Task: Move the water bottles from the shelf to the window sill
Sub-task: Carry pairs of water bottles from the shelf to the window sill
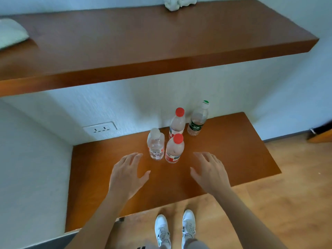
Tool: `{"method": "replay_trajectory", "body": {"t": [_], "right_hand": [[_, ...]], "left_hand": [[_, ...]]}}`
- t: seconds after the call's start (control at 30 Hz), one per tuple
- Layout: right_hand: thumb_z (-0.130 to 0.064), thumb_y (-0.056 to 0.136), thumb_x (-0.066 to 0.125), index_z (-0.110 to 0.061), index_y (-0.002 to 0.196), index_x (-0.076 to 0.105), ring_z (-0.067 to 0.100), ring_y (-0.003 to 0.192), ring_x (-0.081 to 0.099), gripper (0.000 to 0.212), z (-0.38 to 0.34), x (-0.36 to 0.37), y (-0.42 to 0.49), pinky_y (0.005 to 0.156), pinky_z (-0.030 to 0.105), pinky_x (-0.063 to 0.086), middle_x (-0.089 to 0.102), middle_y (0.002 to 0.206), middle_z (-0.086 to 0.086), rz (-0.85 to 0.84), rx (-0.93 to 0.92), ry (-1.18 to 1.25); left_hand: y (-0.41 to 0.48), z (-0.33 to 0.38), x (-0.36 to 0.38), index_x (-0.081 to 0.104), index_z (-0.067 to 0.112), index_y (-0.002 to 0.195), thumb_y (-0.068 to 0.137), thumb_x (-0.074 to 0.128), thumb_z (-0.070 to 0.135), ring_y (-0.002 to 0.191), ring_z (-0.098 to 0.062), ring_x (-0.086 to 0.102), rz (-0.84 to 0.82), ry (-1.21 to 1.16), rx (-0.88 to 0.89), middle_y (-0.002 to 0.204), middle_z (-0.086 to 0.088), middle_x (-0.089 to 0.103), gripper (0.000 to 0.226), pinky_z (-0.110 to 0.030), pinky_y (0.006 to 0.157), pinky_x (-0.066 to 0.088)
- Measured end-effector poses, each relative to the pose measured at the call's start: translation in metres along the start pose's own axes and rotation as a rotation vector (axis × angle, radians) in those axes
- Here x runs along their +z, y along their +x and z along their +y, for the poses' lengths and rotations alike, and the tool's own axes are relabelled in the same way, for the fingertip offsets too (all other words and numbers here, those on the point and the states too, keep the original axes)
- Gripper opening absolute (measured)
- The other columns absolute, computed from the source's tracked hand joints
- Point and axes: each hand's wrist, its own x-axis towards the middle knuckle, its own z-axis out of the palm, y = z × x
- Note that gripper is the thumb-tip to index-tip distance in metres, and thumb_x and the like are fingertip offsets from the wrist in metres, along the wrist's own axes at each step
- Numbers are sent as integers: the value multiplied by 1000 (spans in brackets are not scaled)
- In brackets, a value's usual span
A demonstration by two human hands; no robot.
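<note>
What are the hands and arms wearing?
Nothing that shows. The left hand and right hand are bare, without gloves, rings or watch. The left forearm and right forearm are uncovered down to the picture's lower edge; no sleeve is in view.

Both bare forearms are extended forward, palms turned down. The left hand (128,174) and right hand (210,170) are held apart, level with each other. Fingers are spread and relaxed; nothing is gripped.

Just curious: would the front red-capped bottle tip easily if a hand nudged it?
Probably: the front red-capped bottle is tall and narrow, so a high nudge could topple it. Its thin-looking clear plastic would likely flex when squeezed.
</note>
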Motion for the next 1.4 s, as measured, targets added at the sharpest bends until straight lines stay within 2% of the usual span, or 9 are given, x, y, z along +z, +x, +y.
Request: {"method": "replay_trajectory", "body": {"t": [0.23, 0.33, 0.47, 0.6, 0.7, 0.83, 0.93, 1.03, 1.4], "right_hand": [[-67, 76, 70, -36, 145, 36, 14, 128, 50, 83, -10, 23, 48, 103, 34, 47, 48, 145, -9, -219, 78, 290], [-57, 69, 82, -35, 143, 37, 11, 128, 48, 89, -14, 31, 62, 109, 37, 44, 50, 141, -12, -253, 104, 451], [-47, 61, 90, -37, 135, 43, 4, 121, 48, 89, -17, 47, 74, 107, 36, 45, 53, 128, -21, -232, 128, 597], [-37, 62, 93, -31, 135, 43, 9, 121, 48, 89, -26, 52, 81, 108, 34, 43, 49, 123, -21, -238, 114, 632], [-39, 60, 94, -35, 130, 44, 12, 120, 51, 86, -33, 57, 81, 104, 32, 46, 53, 125, -16, -203, 140, 655], [-39, 64, 92, -44, 117, 42, 1, 104, 55, 73, -38, 61, 77, 88, 8, 43, 53, 109, -27, -150, 170, 694], [-35, 68, 91, -48, 109, 44, -12, 95, 57, 63, -40, 54, 71, 76, -1, 41, 56, 101, -30, -111, 202, 751], [-38, 70, 89, -51, 107, 43, -12, 95, 58, 60, -40, 43, 65, 74, 2, 45, 57, 102, -30, -106, 209, 784], [-54, 65, 86, -34, 135, 45, 15, 112, 63, 83, -54, -22, 51, 90, 30, 59, 62, 120, -12, 137, 122, 942]], "left_hand": [[43, 11, 20, 41, 24, 142, 73, 67, 67, 132, -23, 48, -74, -157, -72, 143, 0, 52, 86, -43, 107, 40], [61, 17, 30, 26, 27, 149, 67, 76, 63, 140, -21, 36, -175, -385, -138, 153, 2, 39, 103, -45, 112, 35], [77, 18, 42, 29, 30, 147, 60, 86, 54, 136, -19, 41, -185, -549, -164, 148, 3, 45, 106, -47, 111, 38], [87, 15, 47, 37, 34, 140, 55, 92, 43, 123, -16, 52, -227, -728, -175, 133, 6, 57, 101, -47, 103, 47], [92, 18, 46, 42, 31, 136, 57, 93, 34, 111, -13, 58, -216, -784, -126, 120, 8, 61, 94, -33, 93, 54], [94, 27, 43, 48, 35, 121, 58, 93, 28, 96, -4, 60, -161, -784, -123, 104, 21, 59, 77, -6, 70, 47], [90, 28, 42, 51, 34, 120, 58, 93, 27, 98, -6, 61, -114, -819, -141, 104, 20, 60, 75, -13, 73, 53], [84, 30, 33, 52, 29, 123, 60, 93, 23, 102, -14, 63, -67, -893, -167, 107, 11, 63, 76, -23, 76, 58], [56, 65, -54, 50, 14, 126, 62, 84, 28, 99, -7, 64, 123, -1091, -137, 103, 3, 65, 74, -17, 72, 56]]}}
